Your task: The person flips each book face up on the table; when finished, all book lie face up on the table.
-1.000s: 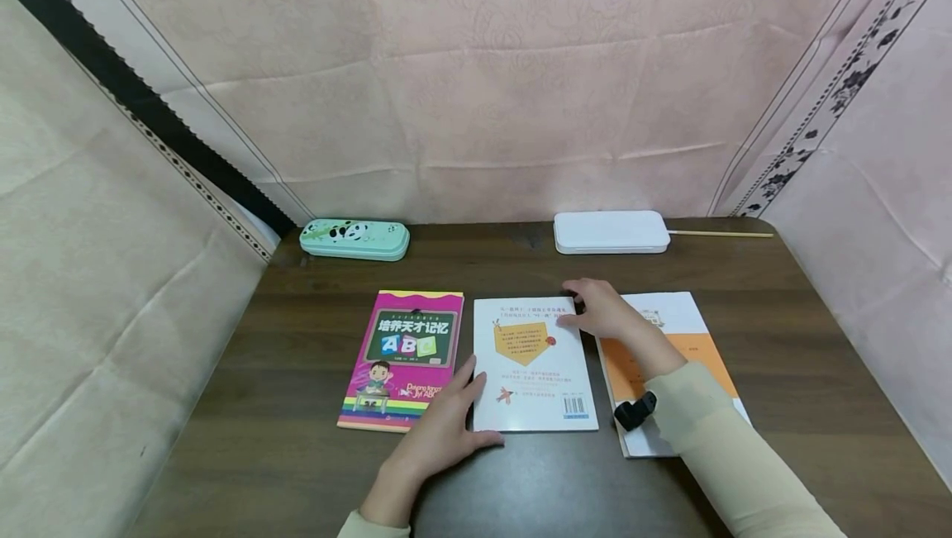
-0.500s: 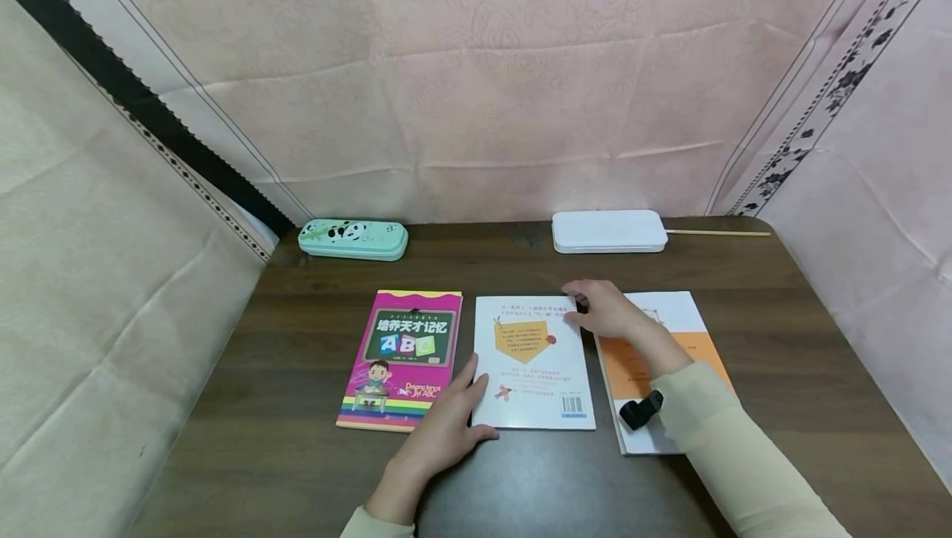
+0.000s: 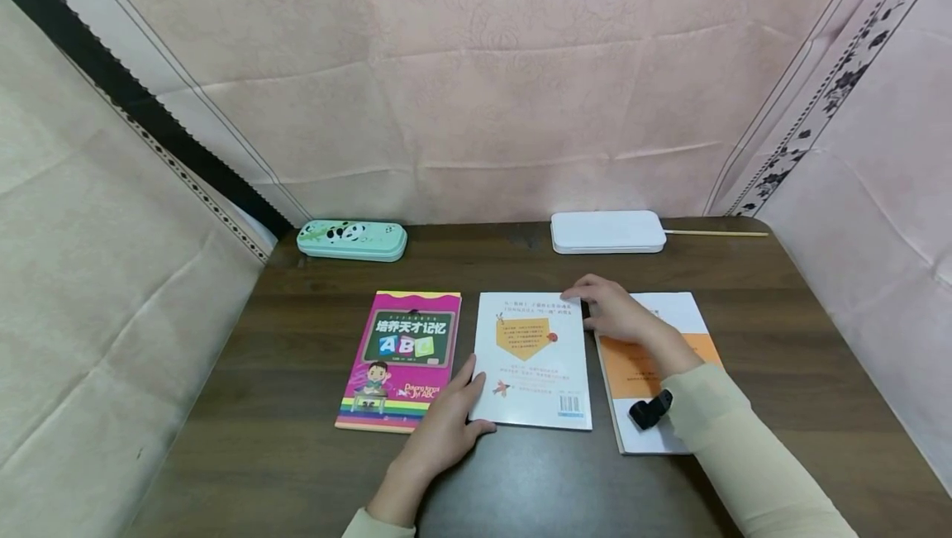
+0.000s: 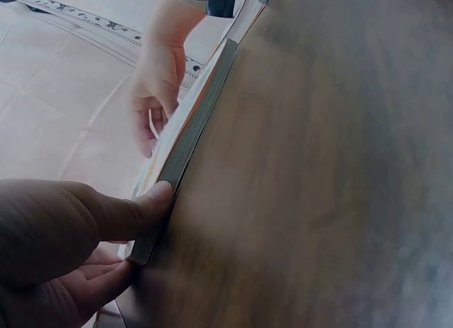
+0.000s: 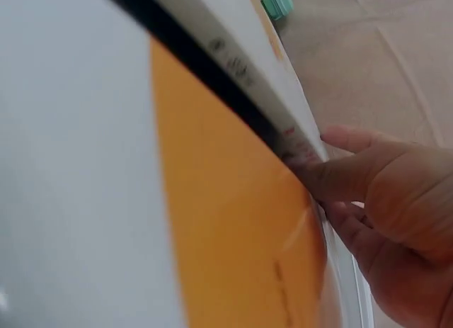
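Observation:
A white book (image 3: 531, 393) with an orange shield-shaped panel and a barcode lies back cover up in the middle of the table. My left hand (image 3: 442, 426) holds its near left corner, the thumb along the bottom edge and the fingers by the left side. The left wrist view shows that thumb (image 4: 152, 200) against the page edges. At the far right corner is my right hand (image 3: 613, 315), its index finger over the top edge. Its thumb meets the spine (image 5: 241, 69) in the right wrist view. Beneath the right forearm lies an orange and white book (image 3: 625, 381).
A pink book (image 3: 405, 340) with a green board picture lies just left of the white one. Along the back stand a mint pencil case (image 3: 353, 240) with pandas and a white box-like object (image 3: 608, 232) with a thin stick (image 3: 714, 233) beside it. Cloth (image 3: 483, 92) hangs behind the table.
The white book has shifted slightly away from me and turned a little. My right index finger has straightened over its far corner. The left hand stays nearly in place.

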Demonstrator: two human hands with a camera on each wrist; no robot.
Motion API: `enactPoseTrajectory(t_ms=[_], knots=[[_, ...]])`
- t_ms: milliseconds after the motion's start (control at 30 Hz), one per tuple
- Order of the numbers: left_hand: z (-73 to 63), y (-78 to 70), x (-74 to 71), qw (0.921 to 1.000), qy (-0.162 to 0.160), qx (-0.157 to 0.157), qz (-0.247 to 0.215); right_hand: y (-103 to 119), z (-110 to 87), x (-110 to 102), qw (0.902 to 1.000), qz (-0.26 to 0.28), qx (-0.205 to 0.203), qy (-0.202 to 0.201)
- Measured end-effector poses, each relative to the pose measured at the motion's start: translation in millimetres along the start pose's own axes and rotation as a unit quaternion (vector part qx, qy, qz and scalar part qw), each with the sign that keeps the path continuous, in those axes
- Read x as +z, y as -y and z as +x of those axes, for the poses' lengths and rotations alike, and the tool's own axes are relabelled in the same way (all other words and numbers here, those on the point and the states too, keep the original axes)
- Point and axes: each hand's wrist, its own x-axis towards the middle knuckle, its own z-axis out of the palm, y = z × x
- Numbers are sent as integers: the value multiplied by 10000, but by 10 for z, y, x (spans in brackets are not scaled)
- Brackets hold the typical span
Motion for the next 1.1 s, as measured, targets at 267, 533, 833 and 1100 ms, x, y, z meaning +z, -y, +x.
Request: enactPoseTrajectory(t_ms=[267, 533, 833, 1100], knots=[[0, 17, -24, 9996, 188, -129, -184, -80, -51, -104, 9989, -46, -454, -82], [-34, 13, -34, 9987, 21, -379, -347, -103, -98, -163, 9940, 940, -443, -330], [-61, -12, -77, 9926, -1128, -183, -422, -44, -103, -215, 9738, 2102, -759, -416], [-86, -23, -157, 9854, -1578, -38, -643, 75, -66, -291, 9538, 2616, -1341, -624]])
